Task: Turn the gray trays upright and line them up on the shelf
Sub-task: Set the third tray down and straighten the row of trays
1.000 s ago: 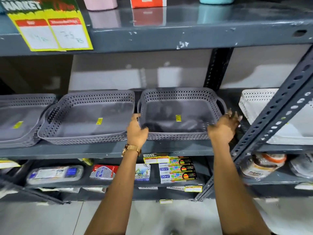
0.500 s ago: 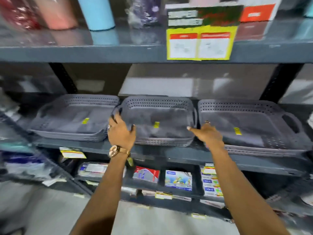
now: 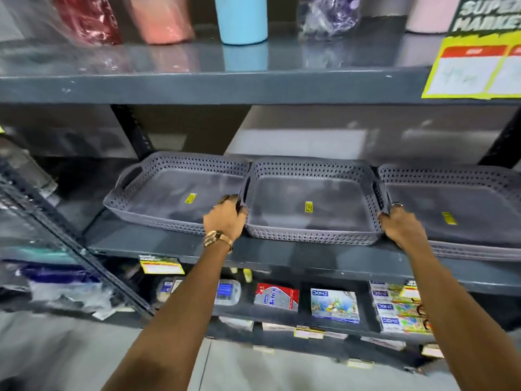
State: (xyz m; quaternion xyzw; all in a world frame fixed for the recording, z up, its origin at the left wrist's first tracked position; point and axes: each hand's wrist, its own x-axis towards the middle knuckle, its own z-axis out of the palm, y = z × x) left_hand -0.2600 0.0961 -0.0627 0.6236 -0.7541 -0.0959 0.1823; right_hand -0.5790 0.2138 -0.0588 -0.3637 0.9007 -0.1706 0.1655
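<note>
Both arms out, and my left hand is curled over the left end of the middle gray tray, fingers hooked at its handle slot, gold watch showing at the wrist. My right hand grips the opposite end, fingers closed over the rim right where it meets the right tray. So that's a firm two-handed hold on the middle one, which sits open side up at the front of the gray metal shelf.

It looks like thin perforated plastic: light, I'd say, a bit flexible in the walls, not fragile. The cut-out end handles are the natural places to hold it, and the smooth floor would probably slide easily on painted metal.

Left tray sits just beside, upright too, its near edge angled a little. Further back, bare wall, and above, a blue tumbler on the upper shelf.
</note>
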